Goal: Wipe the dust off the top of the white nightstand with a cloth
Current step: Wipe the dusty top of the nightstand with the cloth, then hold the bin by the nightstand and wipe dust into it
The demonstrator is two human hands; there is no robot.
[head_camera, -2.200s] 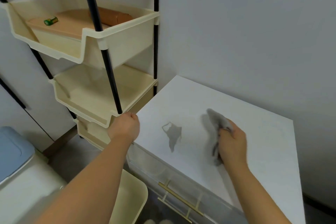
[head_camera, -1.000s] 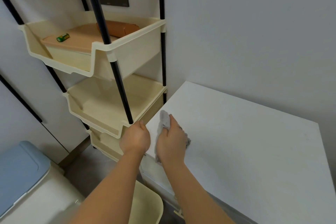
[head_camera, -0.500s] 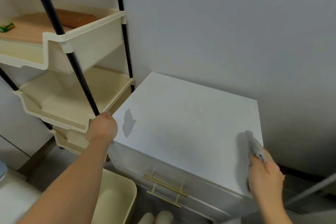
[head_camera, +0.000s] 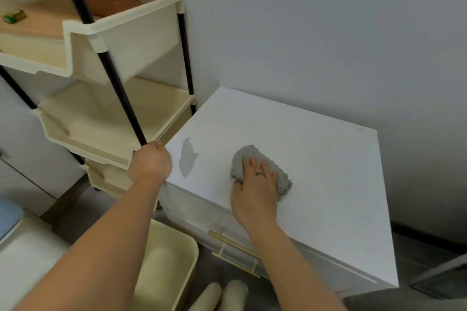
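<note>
Head view: our right hand [head_camera: 255, 193] lies flat, fingers straight, pressing the grey cloth [head_camera: 279, 175] onto the nightstand [head_camera: 323, 156] top, near its front edge. Our left hand [head_camera: 150, 163] curls round the nightstand's near-left corner, just beside the cream shelf rack [head_camera: 111, 124].

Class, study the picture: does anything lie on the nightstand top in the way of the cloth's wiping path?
Nothing visible does. The right hand presses the cloth on the nightstand top; only a flat grey patch shows, beside the left hand gripping its corner.
</note>
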